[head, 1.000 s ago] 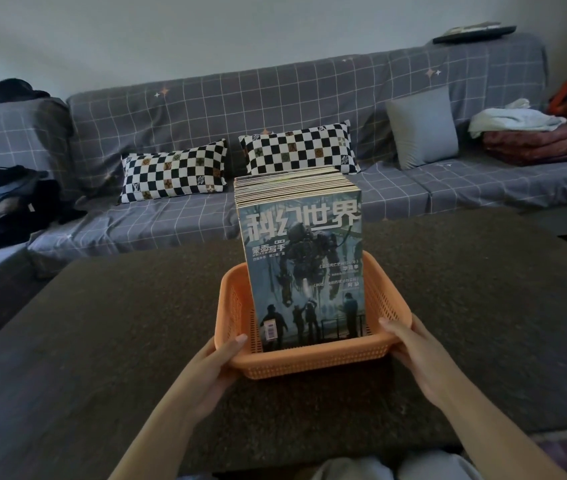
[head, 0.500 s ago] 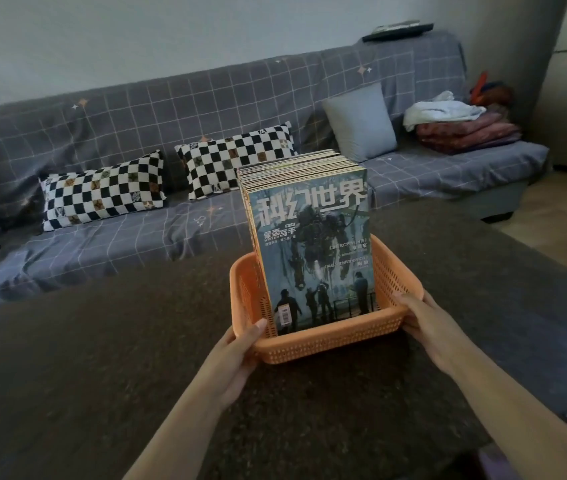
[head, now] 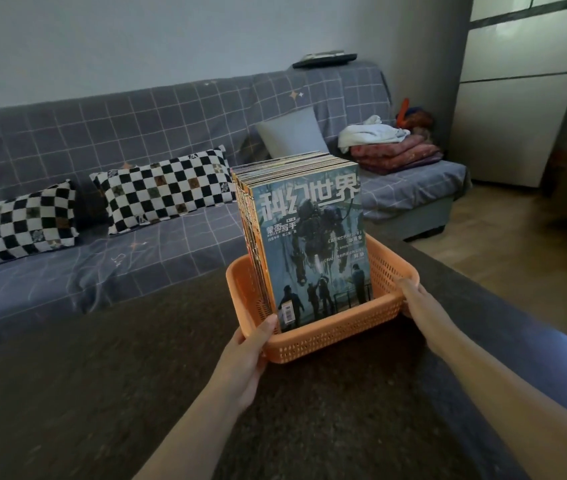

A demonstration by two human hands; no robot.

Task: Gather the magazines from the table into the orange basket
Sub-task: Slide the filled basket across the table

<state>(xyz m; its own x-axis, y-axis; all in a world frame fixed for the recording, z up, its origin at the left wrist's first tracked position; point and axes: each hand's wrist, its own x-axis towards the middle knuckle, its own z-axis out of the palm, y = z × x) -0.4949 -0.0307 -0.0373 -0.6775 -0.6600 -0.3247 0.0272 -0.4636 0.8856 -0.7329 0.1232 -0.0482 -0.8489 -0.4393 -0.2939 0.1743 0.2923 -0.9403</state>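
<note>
Now: both hands on the loaded basket

Orange perforated plastic basket sitting on dark speckled worktop, toward its far right part. Packed upright inside: thick row of glossy magazines, spines down, front cover blue-green with a large armoured figure and white Chinese title, top edges well above the rim. Slight lean of the row toward the sofa.

Left hand gripping near left corner of basket, thumb hooked over the rim beside the front cover, fingers curled under and out of sight. Right hand gripping right rim near the corner, fingers wrapped round the outer wall, thumb on top edge. Forearms bare.

Behind worktop: grey grid-patterned sofa with two black-and-white checkered cushions, one plain grey cushion, folded reddish blankets topped by white cloth. Dark flat object on sofa back, kind unclear. Wooden floor at right.
</note>
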